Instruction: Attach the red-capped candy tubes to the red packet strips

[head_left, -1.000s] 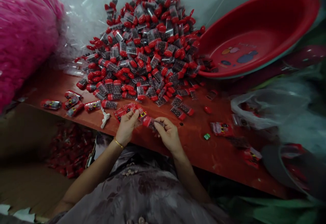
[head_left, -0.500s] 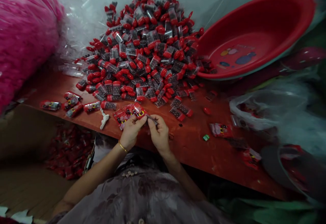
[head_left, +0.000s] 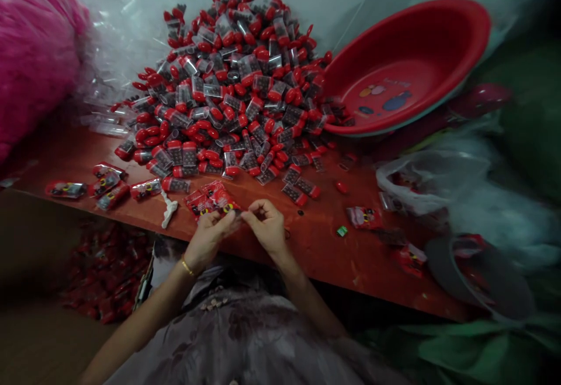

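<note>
My left hand, with a gold bracelet on the wrist, is closed in a pinch. My right hand is pinched as well, its fingertips almost meeting those of the left. Something small, partly dark and partly clear, shows between the fingertips; its kind cannot be made out. Just beyond the left fingers lie red printed packets on the red-brown table. Farther back rises a big heap of clear tubes with red caps and dark contents. A crumpled white piece sits left of the packets.
Filled red packets lie at the left table edge. A large red basin leans beside the heap. Right are a clear plastic bag, a small green piece and a grey container. Pink bagged material stands far left.
The view has shifted, so the table's things sit farther left in the picture. My hands stay close together and have drawn a little back from the red packets.
</note>
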A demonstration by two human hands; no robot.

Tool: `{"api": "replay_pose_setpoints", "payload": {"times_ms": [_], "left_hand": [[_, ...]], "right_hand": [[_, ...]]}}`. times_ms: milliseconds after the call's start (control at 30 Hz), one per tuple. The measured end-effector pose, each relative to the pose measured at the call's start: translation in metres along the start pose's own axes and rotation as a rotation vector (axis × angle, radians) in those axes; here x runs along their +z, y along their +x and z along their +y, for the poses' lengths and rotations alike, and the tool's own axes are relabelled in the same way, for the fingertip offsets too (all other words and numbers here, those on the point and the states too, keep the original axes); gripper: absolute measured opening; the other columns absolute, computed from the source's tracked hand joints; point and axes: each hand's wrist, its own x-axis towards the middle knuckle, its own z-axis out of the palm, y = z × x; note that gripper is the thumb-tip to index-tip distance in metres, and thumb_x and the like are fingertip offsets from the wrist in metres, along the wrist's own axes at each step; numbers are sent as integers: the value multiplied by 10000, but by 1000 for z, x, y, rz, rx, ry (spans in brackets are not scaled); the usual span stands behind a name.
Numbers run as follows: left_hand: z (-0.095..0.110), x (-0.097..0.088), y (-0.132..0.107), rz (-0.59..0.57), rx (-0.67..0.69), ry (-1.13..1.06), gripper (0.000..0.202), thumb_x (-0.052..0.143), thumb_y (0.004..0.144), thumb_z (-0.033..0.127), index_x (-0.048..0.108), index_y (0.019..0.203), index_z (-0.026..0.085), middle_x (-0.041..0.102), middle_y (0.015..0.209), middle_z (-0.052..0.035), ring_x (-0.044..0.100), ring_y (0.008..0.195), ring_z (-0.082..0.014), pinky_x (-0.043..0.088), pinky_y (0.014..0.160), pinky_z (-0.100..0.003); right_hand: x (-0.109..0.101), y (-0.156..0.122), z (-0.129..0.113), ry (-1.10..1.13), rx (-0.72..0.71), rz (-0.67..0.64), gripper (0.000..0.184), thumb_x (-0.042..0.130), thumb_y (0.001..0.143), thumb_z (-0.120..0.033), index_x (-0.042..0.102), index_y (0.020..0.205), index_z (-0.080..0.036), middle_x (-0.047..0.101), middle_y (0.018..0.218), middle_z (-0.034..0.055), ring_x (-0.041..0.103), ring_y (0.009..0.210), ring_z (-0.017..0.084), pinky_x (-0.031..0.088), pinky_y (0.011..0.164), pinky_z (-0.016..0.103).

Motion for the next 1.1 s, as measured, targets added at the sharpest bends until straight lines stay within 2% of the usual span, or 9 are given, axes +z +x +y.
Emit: {"api": "replay_pose_setpoints", "payload": {"times_ms": [100,167,267,333,500,600,700,900,1100], "left_hand": [[20,-37,-10,161,66,-118,214,768,652,370,679,731,192,738,865,-41,671,882,-195,504,871,-322],[36,-71,-19,381,187,-210,150,667,761,368,681,789,222,740,894,2,653,957,-167,493,900,-292],[50,-114,-33,707,343,-342,243,501,857,434,660,774,269,740,888,66,597,1082,-119,473,933,-251],[50,-125,-39,743,347,-330,312,452,860,509,657,781,287,736,921,88,571,1126,-124,469,942,-257],[28,-88,-27,645,452,142,215,687,717,379,688,890,251,724,959,9,646,958,-187,454,954,-331],[18,-61,-11,485,589,591,230,712,689,327,719,891,218,700,1063,-53,597,1085,-228,351,1055,-371],[16,-51,1,370,667,758,200,717,678,276,727,876,251,676,1133,-56,495,1229,-249,261,1108,-407],[21,-49,11,419,710,904,317,704,700,304,697,1012,249,645,1191,-72,458,1262,-262,269,1089,-372],[27,-34,29,387,578,1008,256,667,725,362,724,927,215,730,874,-61,650,822,-225,456,804,-307]], "right_hand": [[-29,13,15,-189,5,127,340,528,811,-439,589,984,-153,621,1087,159,512,1087,297,361,979,475],[-42,21,31,-543,67,200,417,464,847,-398,557,1126,-102,544,1247,208,425,1199,348,281,1015,553],[-37,24,50,-779,22,78,447,415,876,-314,497,1251,-85,501,1330,199,356,1283,340,241,1039,576],[-21,21,50,-797,-99,-35,443,395,892,-285,475,1292,-112,477,1370,170,309,1330,308,212,1064,571],[24,19,20,-779,-327,-114,420,391,927,-348,510,1288,-170,413,1425,157,251,1368,307,146,1080,592],[46,25,7,-755,-396,-199,390,404,932,-353,543,1266,-208,431,1421,126,256,1368,311,153,1083,588],[61,30,6,-735,-432,-253,334,430,926,-304,594,1211,-242,496,1378,87,268,1361,318,141,1080,610],[58,27,8,-707,-493,-172,275,437,926,-262,668,1073,-289,564,1319,27,315,1344,296,58,1085,629],[51,26,6,-683,-605,-32,246,451,927,-267,667,1043,-283,600,1275,21,369,1315,261,39,1098,602]]}}
